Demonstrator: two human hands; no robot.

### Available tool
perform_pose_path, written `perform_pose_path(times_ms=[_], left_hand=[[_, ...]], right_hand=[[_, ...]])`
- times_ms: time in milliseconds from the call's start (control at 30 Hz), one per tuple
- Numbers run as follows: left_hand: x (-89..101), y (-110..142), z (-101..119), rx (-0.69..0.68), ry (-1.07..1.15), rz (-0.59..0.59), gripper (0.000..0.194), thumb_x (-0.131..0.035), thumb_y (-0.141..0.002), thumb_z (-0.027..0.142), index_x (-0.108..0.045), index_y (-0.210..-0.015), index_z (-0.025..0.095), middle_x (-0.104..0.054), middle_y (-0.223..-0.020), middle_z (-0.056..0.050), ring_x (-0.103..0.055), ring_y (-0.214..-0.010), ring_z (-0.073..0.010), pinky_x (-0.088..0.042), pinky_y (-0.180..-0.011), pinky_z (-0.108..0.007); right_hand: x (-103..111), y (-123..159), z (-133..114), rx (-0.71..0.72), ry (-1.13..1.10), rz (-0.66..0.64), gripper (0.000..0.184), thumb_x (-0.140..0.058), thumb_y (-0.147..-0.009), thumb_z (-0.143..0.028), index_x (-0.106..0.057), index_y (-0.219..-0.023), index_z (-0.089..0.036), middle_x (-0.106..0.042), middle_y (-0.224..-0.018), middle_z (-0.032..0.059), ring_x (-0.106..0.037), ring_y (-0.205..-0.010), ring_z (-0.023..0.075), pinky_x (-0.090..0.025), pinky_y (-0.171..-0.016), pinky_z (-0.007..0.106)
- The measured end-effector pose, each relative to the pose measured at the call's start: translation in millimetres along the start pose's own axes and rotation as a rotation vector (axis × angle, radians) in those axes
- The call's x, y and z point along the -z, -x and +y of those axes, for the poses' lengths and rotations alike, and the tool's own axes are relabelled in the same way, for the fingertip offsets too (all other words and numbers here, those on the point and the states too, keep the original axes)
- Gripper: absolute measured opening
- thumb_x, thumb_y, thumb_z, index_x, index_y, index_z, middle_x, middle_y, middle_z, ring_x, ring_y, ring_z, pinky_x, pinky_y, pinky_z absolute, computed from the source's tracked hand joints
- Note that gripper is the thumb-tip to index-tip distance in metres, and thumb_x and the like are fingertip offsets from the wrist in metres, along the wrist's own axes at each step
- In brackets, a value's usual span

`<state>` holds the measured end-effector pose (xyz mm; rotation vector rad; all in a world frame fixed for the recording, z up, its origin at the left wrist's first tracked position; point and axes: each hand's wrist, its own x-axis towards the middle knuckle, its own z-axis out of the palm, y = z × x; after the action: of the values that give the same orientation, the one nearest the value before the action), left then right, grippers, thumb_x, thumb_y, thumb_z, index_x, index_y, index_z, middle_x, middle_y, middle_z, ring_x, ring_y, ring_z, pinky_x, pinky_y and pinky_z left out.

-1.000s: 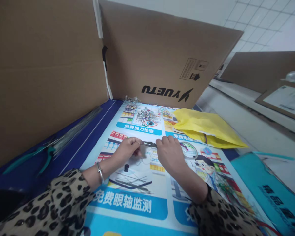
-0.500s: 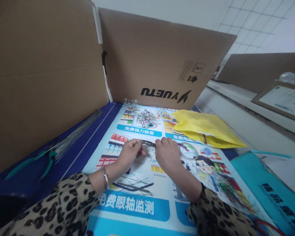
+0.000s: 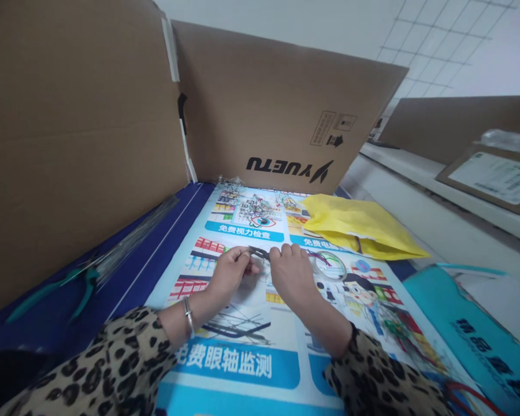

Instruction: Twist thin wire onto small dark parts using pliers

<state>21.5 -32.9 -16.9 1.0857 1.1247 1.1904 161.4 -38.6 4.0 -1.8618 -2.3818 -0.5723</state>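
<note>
My right hand (image 3: 292, 276) is closed around a pair of black-jawed pliers (image 3: 260, 252), whose jaws point left. Thumb and fingertips of my left hand (image 3: 229, 276) are pinched together right at the pliers' tip. What they hold is too small to make out. Both hands are just above a printed sheet (image 3: 242, 228) that covers the table. Several thin dark and silvery strips (image 3: 236, 329) lie below my left hand. Beside my right hand sits a clear ring-shaped roll (image 3: 330, 266), with purplish strands near it.
Tall cardboard panels (image 3: 277, 110) wall the left and back. Teal-handled pliers (image 3: 86, 289) and a bundle of long thin wires (image 3: 134, 234) lie left. A tangle of wire pieces (image 3: 260, 205) lies behind, a yellow bag (image 3: 359, 225) and a teal package (image 3: 472, 335) to the right.
The pliers' jaws have turned slightly and show a little more apart. Both hands stay nearly in place; the whole view has shifted slightly.
</note>
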Motion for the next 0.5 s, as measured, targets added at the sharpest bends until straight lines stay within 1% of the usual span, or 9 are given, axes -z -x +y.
perform_pose_path(times_ms=[133, 267, 500], left_hand=[[0.3, -0.2, -1.7, -0.022, 0.024, -0.009, 0.015, -0.051, -0.076, 0.03, -0.053, -0.071, 0.016, -0.062, -0.057, 0.001, -0.055, -0.054, -0.01, -0.041, -0.057, -0.021], [1.2, -0.9, -3.2, -0.013, 0.058, -0.03, 0.016, -0.052, -0.076, 0.03, -0.052, -0.069, 0.016, -0.062, -0.056, 0.001, -0.056, -0.055, -0.0109, -0.041, -0.057, -0.021], [1.6, 0.4, -1.2, 0.013, 0.055, -0.022, 0.016, -0.051, -0.076, 0.03, -0.052, -0.069, 0.017, -0.063, -0.054, 0.0, -0.053, -0.05, -0.01, -0.039, -0.055, -0.021]], right_hand=[[-0.6, -0.9, -0.3, 0.007, 0.011, 0.017, 0.014, -0.041, -0.081, -0.013, -0.053, -0.087, -0.018, -0.055, -0.083, 0.0093, -0.047, -0.082, 0.0234, -0.03, -0.068, 0.034], [-2.9, -1.6, 0.7, 0.012, 0.013, -0.006, 0.015, -0.04, -0.082, -0.013, -0.052, -0.089, -0.017, -0.055, -0.085, 0.0103, -0.048, -0.083, 0.0226, -0.03, -0.068, 0.034], [-7.7, -1.7, 2.4, 0.044, 0.021, 0.009, 0.014, -0.04, -0.082, -0.012, -0.051, -0.089, -0.017, -0.056, -0.085, 0.0095, -0.049, -0.082, 0.0226, -0.031, -0.067, 0.034]])
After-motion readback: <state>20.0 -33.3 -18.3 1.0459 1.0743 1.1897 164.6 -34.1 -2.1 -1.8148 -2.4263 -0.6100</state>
